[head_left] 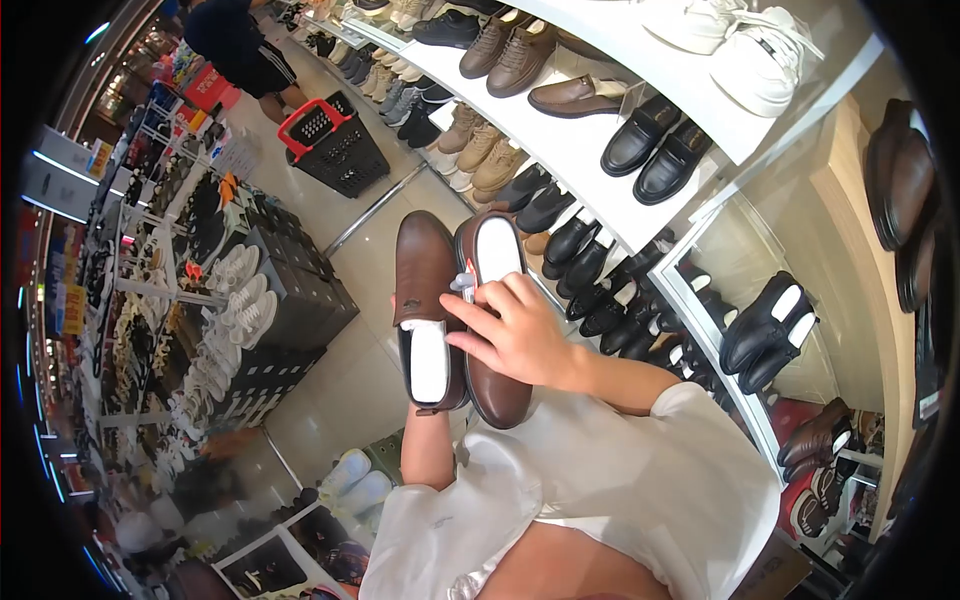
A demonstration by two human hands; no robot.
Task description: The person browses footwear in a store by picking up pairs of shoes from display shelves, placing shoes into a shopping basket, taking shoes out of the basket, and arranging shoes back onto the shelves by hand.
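A pair of brown leather shoes with white insoles or inserts is held up at mid-view: the left shoe point(427, 262) has its toe toward the top, and the right shoe point(497, 390) has its toe toward the bottom. My left hand point(394, 306) supports them from underneath, mostly hidden, its forearm showing below. Between the shoes sits a small clear-and-grey tag point(463, 283) with a bit of red. My right hand point(512, 328) lies over the right shoe, its bent fingers closed at the tag.
White shelves point(590, 140) of shoes run along the right. At left, a rack of sneakers point(240, 290) stands by stacked dark boxes point(290, 260). A black basket with a red handle point(345, 150) is on the floor, near a person in dark clothes point(235, 45).
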